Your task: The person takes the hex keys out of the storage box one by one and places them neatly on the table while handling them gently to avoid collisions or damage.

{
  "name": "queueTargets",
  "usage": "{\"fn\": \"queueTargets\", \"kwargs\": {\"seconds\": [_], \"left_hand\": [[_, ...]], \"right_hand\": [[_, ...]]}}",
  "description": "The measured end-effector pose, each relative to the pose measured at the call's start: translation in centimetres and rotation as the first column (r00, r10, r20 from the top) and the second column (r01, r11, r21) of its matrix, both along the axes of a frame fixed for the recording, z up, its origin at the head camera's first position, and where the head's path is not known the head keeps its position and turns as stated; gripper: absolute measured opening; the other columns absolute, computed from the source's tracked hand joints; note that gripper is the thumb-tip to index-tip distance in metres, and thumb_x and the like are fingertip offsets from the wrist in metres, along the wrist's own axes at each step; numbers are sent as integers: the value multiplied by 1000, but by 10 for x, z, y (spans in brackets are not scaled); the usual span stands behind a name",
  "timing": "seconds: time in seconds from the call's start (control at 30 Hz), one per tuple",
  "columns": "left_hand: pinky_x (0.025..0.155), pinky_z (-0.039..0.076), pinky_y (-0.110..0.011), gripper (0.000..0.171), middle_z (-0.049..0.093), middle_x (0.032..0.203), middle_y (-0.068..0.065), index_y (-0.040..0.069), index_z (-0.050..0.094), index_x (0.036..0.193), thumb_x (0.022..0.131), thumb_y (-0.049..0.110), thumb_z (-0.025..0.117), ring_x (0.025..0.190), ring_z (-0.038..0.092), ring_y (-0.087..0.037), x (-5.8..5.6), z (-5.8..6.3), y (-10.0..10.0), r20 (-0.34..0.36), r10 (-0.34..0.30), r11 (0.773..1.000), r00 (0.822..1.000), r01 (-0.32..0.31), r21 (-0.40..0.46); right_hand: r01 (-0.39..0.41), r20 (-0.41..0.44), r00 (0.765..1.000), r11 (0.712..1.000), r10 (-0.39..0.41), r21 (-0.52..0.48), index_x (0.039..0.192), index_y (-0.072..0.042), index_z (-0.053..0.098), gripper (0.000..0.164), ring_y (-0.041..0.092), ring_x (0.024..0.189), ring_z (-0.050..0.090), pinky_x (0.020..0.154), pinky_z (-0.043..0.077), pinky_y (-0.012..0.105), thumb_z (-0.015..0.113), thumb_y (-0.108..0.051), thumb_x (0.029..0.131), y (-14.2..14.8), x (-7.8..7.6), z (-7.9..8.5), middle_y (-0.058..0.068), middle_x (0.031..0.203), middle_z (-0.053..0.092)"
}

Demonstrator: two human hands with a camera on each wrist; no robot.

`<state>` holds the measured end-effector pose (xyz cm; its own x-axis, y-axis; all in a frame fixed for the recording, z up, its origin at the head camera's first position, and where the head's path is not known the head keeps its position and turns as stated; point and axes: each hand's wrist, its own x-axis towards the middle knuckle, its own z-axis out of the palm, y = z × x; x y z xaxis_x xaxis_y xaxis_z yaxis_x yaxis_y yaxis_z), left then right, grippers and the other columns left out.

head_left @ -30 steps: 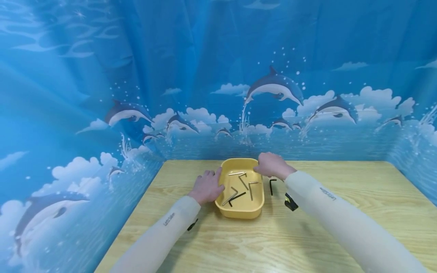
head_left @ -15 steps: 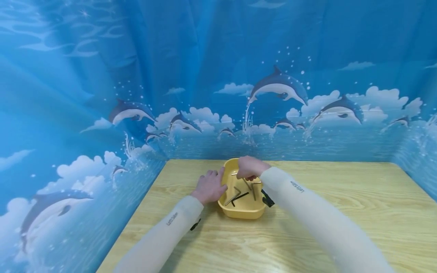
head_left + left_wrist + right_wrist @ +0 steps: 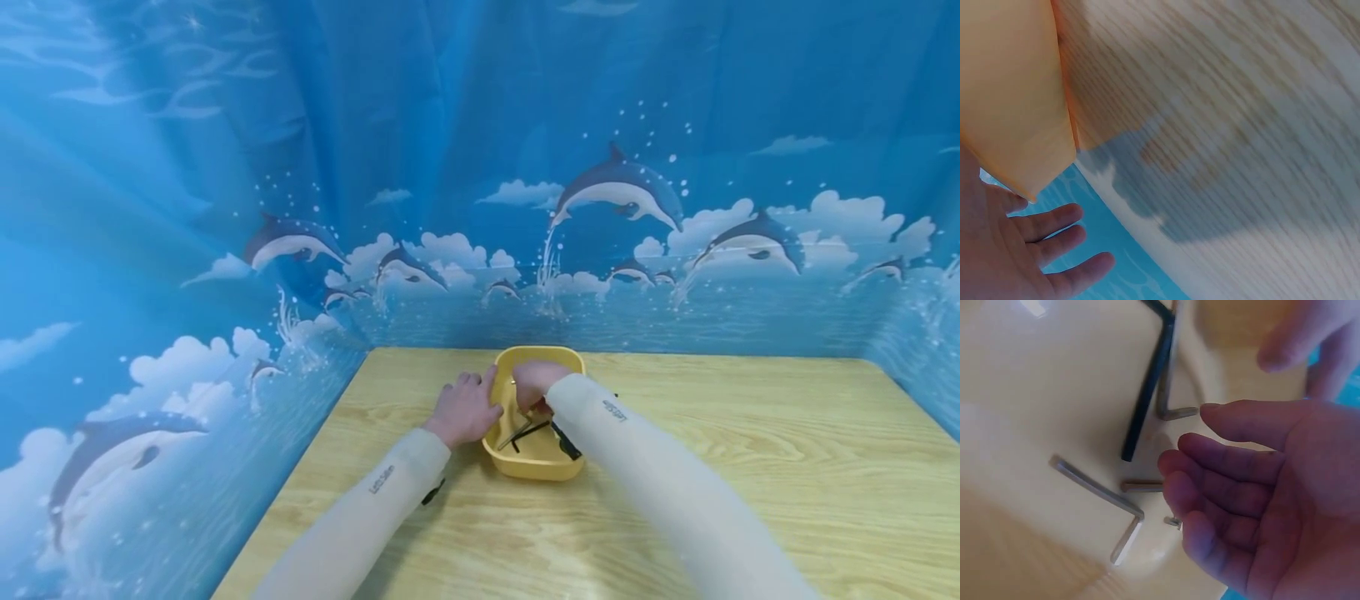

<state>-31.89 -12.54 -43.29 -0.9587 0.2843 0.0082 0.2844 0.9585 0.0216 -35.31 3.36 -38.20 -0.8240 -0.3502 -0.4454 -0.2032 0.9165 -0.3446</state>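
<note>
Hex keys [image 3: 1096, 489] are scattered in the yellow tray [image 3: 536, 469] on the worktop [image 3: 480, 542], with a black key [image 3: 1147, 394] crossing a silver key [image 3: 1177, 414] around 7 o'clock. Right hand [image 3: 538, 385] is down in the tray near 12 o'clock, fingers loosely bent, thumb apart, nothing visibly held. Left hand [image 3: 462, 410] touches the rim at 9 o'clock, fingers pretty much straight and spread, not gripping.
</note>
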Motion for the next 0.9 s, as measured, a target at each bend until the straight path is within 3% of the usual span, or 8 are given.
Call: {"fn": "queueTargets", "kwargs": {"seconds": [0.27, 0.47, 0.6, 0.73, 0.9], "left_hand": [[105, 43, -58, 72, 50, 149, -16, 16, 21, 162, 103, 47, 46, 140, 43, -35, -2, 1, 0, -3, -8, 1000, 1000, 8, -15], [106, 42, -58, 71, 49, 150, -16, 16, 20, 162, 103, 47, 45, 141, 43, -35, -4, 4, -2, -6, -14, 1000, 1000, 14, -20], [108, 41, -58, 72, 48, 151, -16, 16, 19, 163, 103, 48, 45, 142, 42, -35, -3, 5, -2, 1, -12, 1000, 1000, 12, -12], [107, 42, -58, 72, 48, 150, -16, 16, 20, 162, 103, 48, 46, 141, 42, -35, -2, 2, -2, 3, -5, 1000, 1000, 5, -14], [107, 42, -57, 73, 50, 149, -16, 16, 21, 162, 102, 48, 48, 141, 43, -34, -2, 0, -2, -2, -5, 1000, 1000, 5, -14]], "right_hand": [[-47, -40, 998, 988, 53, 147, 86, -8, 69, 3, 13, 53, 52, 49, 42, 25, 71, -6, 86, -7, -5, -11, 10, 83, 70], [-71, -75, 993, 979, 87, 192, 75, -8, 68, 14, 12, 48, 45, 46, 36, 24, 62, 3, 84, -13, -7, -14, 8, 73, 63], [-64, -80, 994, 980, 80, 189, 79, -7, 68, 13, 13, 50, 47, 47, 39, 25, 62, 2, 86, -14, -8, -15, 8, 76, 63], [-46, -112, 992, 989, 62, 141, 93, -7, 70, 5, 15, 58, 55, 50, 44, 27, 66, -5, 89, -13, -8, -18, 8, 84, 66], [-14, -146, 989, 998, 23, 64, 110, -4, 67, 21, 17, 60, 59, 48, 46, 28, 66, -5, 88, -9, -12, -19, 9, 89, 64]]}}
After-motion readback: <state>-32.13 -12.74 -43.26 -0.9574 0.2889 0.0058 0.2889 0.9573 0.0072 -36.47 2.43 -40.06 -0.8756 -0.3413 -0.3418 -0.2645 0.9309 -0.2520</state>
